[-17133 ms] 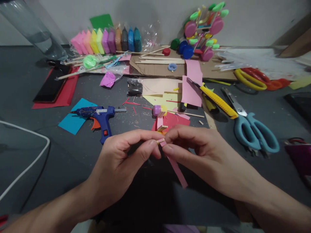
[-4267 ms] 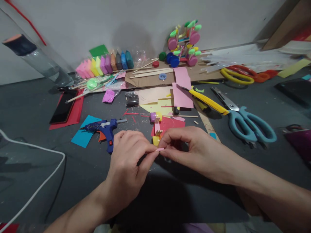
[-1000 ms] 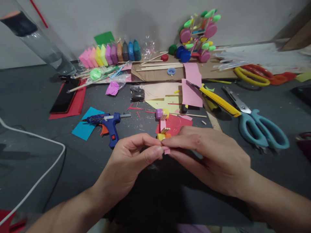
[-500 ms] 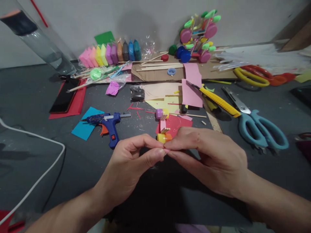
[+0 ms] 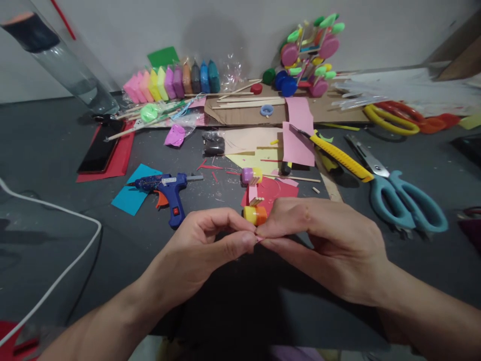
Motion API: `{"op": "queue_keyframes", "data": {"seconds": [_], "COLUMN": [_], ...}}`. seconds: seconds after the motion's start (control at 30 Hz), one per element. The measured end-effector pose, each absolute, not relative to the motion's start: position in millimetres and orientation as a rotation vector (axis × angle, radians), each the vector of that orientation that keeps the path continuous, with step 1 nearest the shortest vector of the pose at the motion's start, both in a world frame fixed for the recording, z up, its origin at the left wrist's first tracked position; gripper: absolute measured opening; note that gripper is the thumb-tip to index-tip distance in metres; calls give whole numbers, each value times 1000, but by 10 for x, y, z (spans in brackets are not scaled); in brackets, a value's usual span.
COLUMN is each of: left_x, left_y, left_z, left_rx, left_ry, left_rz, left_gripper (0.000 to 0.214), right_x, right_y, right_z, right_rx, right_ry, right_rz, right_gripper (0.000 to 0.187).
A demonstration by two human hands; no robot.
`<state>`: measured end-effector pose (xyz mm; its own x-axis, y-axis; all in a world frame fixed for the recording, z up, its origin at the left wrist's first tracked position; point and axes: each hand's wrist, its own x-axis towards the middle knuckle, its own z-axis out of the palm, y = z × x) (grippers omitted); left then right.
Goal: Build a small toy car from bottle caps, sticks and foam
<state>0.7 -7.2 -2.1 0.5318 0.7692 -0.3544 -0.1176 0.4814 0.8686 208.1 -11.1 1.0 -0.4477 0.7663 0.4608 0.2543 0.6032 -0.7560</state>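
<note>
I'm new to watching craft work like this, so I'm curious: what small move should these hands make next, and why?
Perhaps the right hand should loosen its pinch slightly while the left hand steadies the small pink piece. The two hands meet around it and hide all but a sliver, so its shape cannot be checked from this view.

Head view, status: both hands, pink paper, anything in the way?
Left hand and right hand meeting, both pinching pink paper. Paper mostly hidden. Possible obstruction close beyond: yellow-and-orange cylinder; blue glue gun past the left hand.
</note>
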Motion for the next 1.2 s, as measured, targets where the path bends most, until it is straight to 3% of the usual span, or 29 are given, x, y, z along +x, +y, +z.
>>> {"op": "queue_keyframes", "data": {"seconds": [0.7,1.2], "left_x": [65,45], "left_y": [-58,-77], "left_z": [-11,-21], "left_rx": [765,854], "left_ry": [835,887], "left_rz": [644,670], "left_gripper": [17,9], "right_x": [2084,2082], "right_y": [-109,-134], "right_z": [42,42], "right_rx": [-815,-967], "right_ry": [-1927,-1857], "right_rz": [895,1027], "right_gripper": [9,4]}}
